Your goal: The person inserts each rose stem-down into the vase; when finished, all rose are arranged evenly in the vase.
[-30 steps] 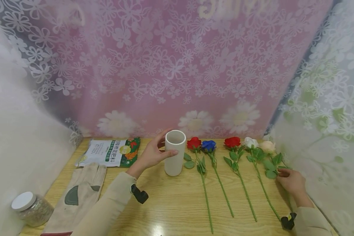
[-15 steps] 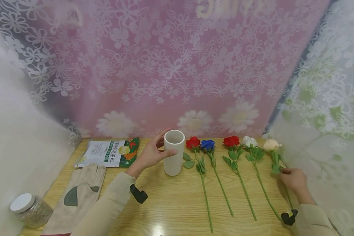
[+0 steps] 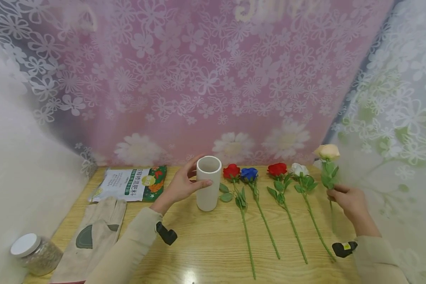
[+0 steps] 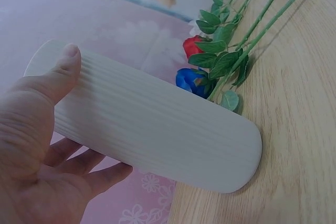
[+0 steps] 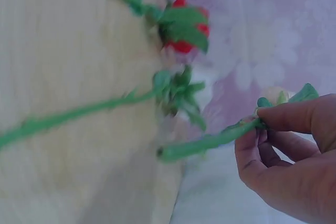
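My left hand [image 3: 184, 183] grips a white cylindrical vase [image 3: 208, 193] near its top, thumb on the near side. The vase stands upright on the table; in the left wrist view its ribbed wall [image 4: 157, 119] shows. My right hand [image 3: 349, 203] pinches the stem of a peach rose [image 3: 328, 152] just below its leaves and holds it upright, off the table. The right wrist view shows the cut end of that stem [image 5: 194, 146] pointing toward the camera. To the left of this hand lie a white rose [image 3: 299, 169], a red rose [image 3: 277, 169], a blue rose [image 3: 249, 174] and another red rose [image 3: 231, 172].
A printed fertilizer bag [image 3: 127, 184] lies at the back left of the wooden table [image 3: 206, 248]. In front of it rest beige work gloves [image 3: 101, 228]. A white-lidded jar [image 3: 39, 254] stands at the near left corner. A flowered curtain [image 3: 206, 98] hangs behind.
My right hand has lifted the peach rose off the table, and its bloom has risen and turned upright. My left hand and the vase stay in place.
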A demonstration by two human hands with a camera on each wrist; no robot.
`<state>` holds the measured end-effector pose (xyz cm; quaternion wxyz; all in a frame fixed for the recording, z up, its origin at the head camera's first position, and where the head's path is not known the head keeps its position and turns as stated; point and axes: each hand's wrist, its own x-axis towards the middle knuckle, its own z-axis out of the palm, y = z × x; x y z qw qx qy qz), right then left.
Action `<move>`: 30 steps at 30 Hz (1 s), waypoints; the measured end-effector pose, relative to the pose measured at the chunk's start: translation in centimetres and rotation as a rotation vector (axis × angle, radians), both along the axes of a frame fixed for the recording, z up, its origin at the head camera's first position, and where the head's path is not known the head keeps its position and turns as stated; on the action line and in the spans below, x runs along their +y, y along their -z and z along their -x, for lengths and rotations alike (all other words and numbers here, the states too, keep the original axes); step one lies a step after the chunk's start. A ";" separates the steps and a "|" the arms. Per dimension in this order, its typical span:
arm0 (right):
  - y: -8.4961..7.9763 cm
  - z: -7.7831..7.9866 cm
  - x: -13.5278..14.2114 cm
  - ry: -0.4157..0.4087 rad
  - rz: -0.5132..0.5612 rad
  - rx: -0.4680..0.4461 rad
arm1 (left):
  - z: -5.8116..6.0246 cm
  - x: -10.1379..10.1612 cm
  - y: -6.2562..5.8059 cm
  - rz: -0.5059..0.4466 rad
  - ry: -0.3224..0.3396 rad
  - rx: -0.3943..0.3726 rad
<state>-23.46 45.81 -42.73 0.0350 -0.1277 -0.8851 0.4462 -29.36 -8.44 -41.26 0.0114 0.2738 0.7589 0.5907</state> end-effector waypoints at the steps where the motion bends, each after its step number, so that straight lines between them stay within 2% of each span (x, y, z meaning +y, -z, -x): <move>1: -0.3 0.1 -0.4 -0.014 0.034 0.005 | 0.0 0.0 0.0 0.000 -0.001 0.000; 6: -1.5 0.9 -2.7 -0.093 0.192 0.021 | 0.0 -0.1 0.1 0.003 -0.004 0.011; 13: -3.4 1.9 -5.9 -0.186 0.233 0.011 | 0.0 0.0 0.1 0.003 -0.008 0.014; 17: -4.5 2.3 -8.0 -0.220 0.309 0.005 | -0.1 0.1 0.0 0.006 -0.009 0.014; 22: -5.9 2.7 -10.9 -0.214 0.452 0.022 | 0.0 0.0 0.1 0.008 -0.006 0.021; 30: -7.2 3.6 -15.2 -0.192 0.591 0.072 | 0.1 0.1 0.2 -0.001 -0.004 0.012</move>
